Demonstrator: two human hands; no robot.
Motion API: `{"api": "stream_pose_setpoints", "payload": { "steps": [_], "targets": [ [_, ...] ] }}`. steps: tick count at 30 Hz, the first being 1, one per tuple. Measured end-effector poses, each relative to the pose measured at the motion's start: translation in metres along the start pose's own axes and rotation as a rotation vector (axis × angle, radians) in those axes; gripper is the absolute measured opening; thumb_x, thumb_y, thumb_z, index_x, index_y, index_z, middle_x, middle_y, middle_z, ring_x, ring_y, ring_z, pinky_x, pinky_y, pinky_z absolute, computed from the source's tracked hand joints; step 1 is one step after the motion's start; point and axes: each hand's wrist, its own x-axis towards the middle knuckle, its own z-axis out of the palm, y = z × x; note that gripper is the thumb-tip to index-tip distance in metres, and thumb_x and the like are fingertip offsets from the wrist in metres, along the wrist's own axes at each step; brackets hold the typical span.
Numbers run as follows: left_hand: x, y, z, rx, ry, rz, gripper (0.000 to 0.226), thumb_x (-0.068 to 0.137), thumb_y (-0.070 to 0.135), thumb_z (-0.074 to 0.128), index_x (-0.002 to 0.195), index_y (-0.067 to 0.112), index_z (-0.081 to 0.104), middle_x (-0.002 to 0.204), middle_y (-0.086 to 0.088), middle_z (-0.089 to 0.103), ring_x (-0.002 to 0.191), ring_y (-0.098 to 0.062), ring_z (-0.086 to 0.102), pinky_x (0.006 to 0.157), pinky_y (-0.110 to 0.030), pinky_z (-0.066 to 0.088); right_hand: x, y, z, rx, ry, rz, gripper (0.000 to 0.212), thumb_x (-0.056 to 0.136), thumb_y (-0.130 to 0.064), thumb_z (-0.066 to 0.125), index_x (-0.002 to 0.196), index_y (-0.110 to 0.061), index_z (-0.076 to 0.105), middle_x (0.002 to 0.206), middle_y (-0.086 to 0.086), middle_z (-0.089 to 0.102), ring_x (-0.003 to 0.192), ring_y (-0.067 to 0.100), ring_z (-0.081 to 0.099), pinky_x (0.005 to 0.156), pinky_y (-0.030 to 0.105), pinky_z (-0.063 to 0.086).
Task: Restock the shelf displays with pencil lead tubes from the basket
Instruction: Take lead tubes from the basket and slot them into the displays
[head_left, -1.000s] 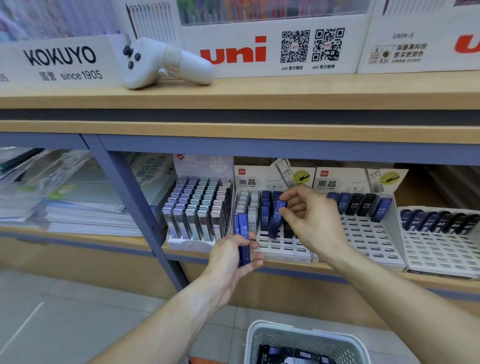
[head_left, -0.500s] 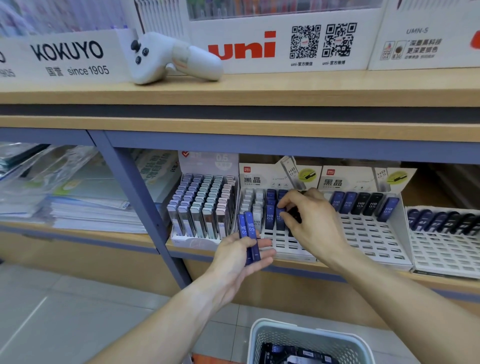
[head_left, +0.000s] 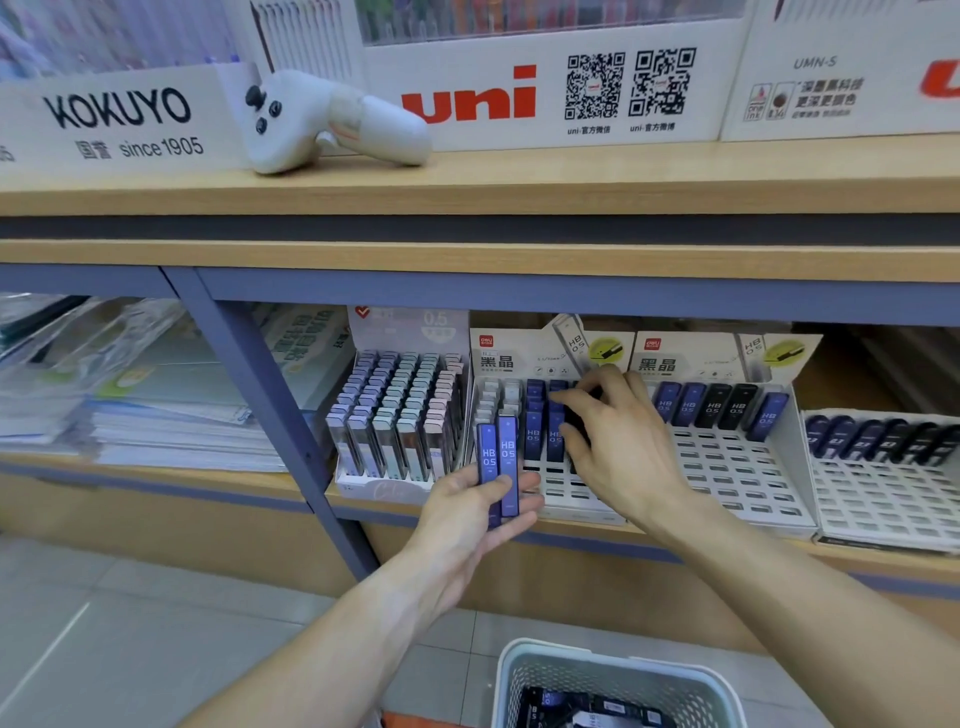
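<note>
your left hand (head_left: 467, 514) pinches two blue hb lead tubes (head_left: 498, 462) beside the display tray (head_left: 571, 499); right hand (head_left: 618, 447) seats another, grip hidden. light, rigid, slick: hold mid-body.

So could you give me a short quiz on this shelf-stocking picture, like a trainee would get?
1. True or false: the left hand holds two blue tubes.
2. Where is the right hand working? A) the top shelf B) the middle display box C) the basket
3. Fill in: the white controller lies on the ____ shelf.

Key: 1 true; 2 B; 3 top.
</note>
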Motion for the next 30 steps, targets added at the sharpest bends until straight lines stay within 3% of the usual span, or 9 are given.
{"api": "stream_pose_setpoints", "payload": {
  "steps": [4,6,12,17,22,25,27,30],
  "targets": [
    [0.0,-0.001,0.001,0.017,-0.045,0.007,0.024,0.105,0.004,0.051,0.123,0.006,0.066,0.109,-0.014,0.077,0.102,-0.029,0.075,0.084,-0.035,0.062,0.0,-0.014,-0.013,0.425,-0.091,0.136,0.025,0.091,-0.02,0.07,0.115,-0.026,0.07,0.101,-0.011,0.067,0.088,0.005,0.062,0.078,0.025,0.052],
    [-0.001,-0.001,0.002,0.024,-0.099,-0.004,0.025,0.104,0.005,0.052,0.126,0.005,0.066,0.112,-0.015,0.076,0.104,-0.03,0.075,0.081,-0.033,0.062,-0.001,-0.018,-0.016,0.637,-0.165,0.267,0.024,0.09,-0.02,0.072,0.112,-0.029,0.069,0.092,-0.012,0.071,0.082,0.003,0.066,0.075,0.022,0.054],
    [-0.004,-0.002,0.005,0.019,-0.193,-0.033,0.027,0.103,0.006,0.054,0.128,0.005,0.065,0.115,-0.016,0.075,0.106,-0.031,0.074,0.083,-0.032,0.062,-0.002,-0.014,-0.023,0.87,-0.249,0.431,0.019,0.088,-0.013,0.076,0.1,-0.025,0.07,0.083,-0.003,0.077,0.08,0.018,0.072,0.082,0.04,0.061],
    [-0.001,-0.005,0.004,-0.008,-0.11,-0.02,0.025,0.103,0.006,0.053,0.124,0.002,0.066,0.111,-0.019,0.076,0.102,-0.034,0.075,0.079,-0.034,0.063,-0.002,-0.015,-0.022,0.919,-0.216,0.466,0.02,0.084,-0.01,0.08,0.094,-0.024,0.071,0.082,0.003,0.075,0.08,0.026,0.072,0.081,0.043,0.062],
    [0.008,-0.006,-0.002,0.031,0.11,0.037,0.025,0.104,0.009,0.052,0.114,0.005,0.074,0.112,-0.019,0.074,0.089,-0.026,0.075,0.069,-0.032,0.062,0.0,-0.009,-0.019,0.734,0.016,0.394,0.022,0.084,-0.008,0.078,0.093,-0.025,0.068,0.082,-0.007,0.071,0.076,0.006,0.068,0.074,0.024,0.059],
    [0.009,-0.007,-0.004,0.047,0.136,0.072,0.031,0.103,0.009,0.053,0.133,0.004,0.061,0.109,-0.002,0.077,0.084,-0.019,0.067,0.066,-0.028,0.06,-0.005,-0.009,-0.017,0.596,0.027,0.267,0.022,0.086,-0.008,0.076,0.093,-0.026,0.066,0.08,-0.013,0.068,0.076,0.001,0.066,0.071,0.018,0.057],
    [0.009,-0.007,-0.004,0.052,0.152,0.093,0.034,0.103,0.011,0.055,0.137,0.007,0.057,0.111,0.006,0.077,0.083,-0.016,0.064,0.067,-0.028,0.061,-0.008,-0.011,-0.013,0.527,0.011,0.204,0.021,0.087,-0.009,0.076,0.094,-0.026,0.065,0.079,-0.015,0.067,0.075,0.0,0.066,0.072,0.02,0.058],
    [0.008,-0.007,-0.003,0.078,0.154,0.112,0.026,0.105,0.012,0.054,0.128,0.012,0.065,0.115,0.006,0.075,0.082,-0.015,0.061,0.068,-0.03,0.062,-0.011,-0.014,-0.006,0.495,-0.03,0.158,0.02,0.088,-0.009,0.074,0.094,-0.025,0.064,0.08,-0.016,0.067,0.077,0.001,0.067,0.073,0.027,0.059]
  ]
}}
